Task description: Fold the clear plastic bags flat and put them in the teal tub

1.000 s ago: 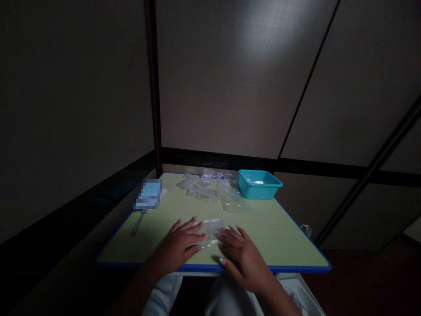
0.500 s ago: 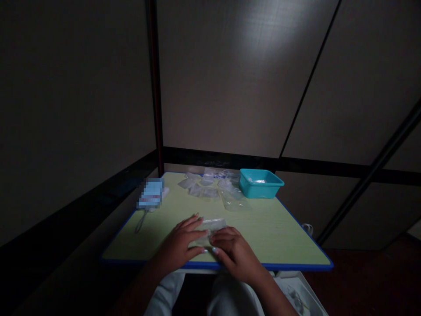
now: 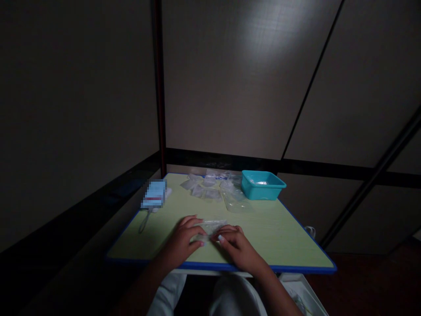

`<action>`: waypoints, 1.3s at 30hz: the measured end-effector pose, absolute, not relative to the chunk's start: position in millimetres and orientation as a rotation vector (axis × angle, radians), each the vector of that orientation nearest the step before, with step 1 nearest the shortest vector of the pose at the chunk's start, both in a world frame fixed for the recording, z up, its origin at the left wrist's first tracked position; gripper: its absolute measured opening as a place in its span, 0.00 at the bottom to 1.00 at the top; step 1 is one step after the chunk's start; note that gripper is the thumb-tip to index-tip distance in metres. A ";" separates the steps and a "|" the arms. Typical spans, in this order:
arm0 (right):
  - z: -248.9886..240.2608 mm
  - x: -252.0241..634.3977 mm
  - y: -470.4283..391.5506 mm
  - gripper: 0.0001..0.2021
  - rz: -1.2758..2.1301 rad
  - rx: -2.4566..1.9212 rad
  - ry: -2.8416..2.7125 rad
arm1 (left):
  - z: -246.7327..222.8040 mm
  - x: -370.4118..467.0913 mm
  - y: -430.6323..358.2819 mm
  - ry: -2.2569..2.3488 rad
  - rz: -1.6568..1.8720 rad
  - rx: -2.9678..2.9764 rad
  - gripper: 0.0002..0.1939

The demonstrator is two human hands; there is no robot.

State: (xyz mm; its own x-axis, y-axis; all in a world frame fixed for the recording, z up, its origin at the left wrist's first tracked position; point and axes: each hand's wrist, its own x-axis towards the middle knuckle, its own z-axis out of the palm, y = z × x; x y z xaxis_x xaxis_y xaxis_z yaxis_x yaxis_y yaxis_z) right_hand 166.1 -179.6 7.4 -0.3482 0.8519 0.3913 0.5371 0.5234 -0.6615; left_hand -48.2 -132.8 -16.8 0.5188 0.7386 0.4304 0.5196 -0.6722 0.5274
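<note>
A small clear plastic bag (image 3: 213,224) lies near the front of the table, between my hands. My left hand (image 3: 184,239) has its fingers bent over the bag's left side, with the thumb close below the index finger at its near edge. At the bag's right side, my right hand (image 3: 235,245) is closed, its thumb brought up against the bent fingers. The bag's near right corner is hidden under those fingers. Dim light makes it hard to see whether anything is inside the bag.
Several clear plastic bags (image 3: 210,193) lie spread at the back of the green table (image 3: 279,239). A turquoise basket (image 3: 261,192) stands at the back right with something clear inside. A blue pixelated item (image 3: 154,194) with a strap lies at the left edge. Walls stand behind and left.
My left fingers have bent inward from a flatter spread. My right thumb has risen from the table toward its fingers. The whole view has shifted slightly.
</note>
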 end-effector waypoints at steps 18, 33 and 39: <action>4.8 174.4 -186.6 0.15 0.525 -1.120 -1.986 | -13.1 -43.4 -126.3 1.100 1.019 2.357 0.04; 6.6 152.5 -218.8 0.29 0.213 -1.341 -2.484 | -13.8 -42.9 -127.4 1.171 1.012 2.414 0.04; 0.0 148.1 -215.3 0.29 0.255 -1.455 -2.438 | -16.6 -43.1 -125.3 1.185 1.012 2.441 0.04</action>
State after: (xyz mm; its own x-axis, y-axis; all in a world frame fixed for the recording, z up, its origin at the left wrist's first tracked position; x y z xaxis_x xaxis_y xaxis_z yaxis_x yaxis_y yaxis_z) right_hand 148.1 -215.3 0.0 -0.4478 0.8803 0.1564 0.8289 0.4743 -0.2965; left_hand -43.1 -125.3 -16.6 0.4294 0.7645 0.4808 0.5944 -0.6400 0.4869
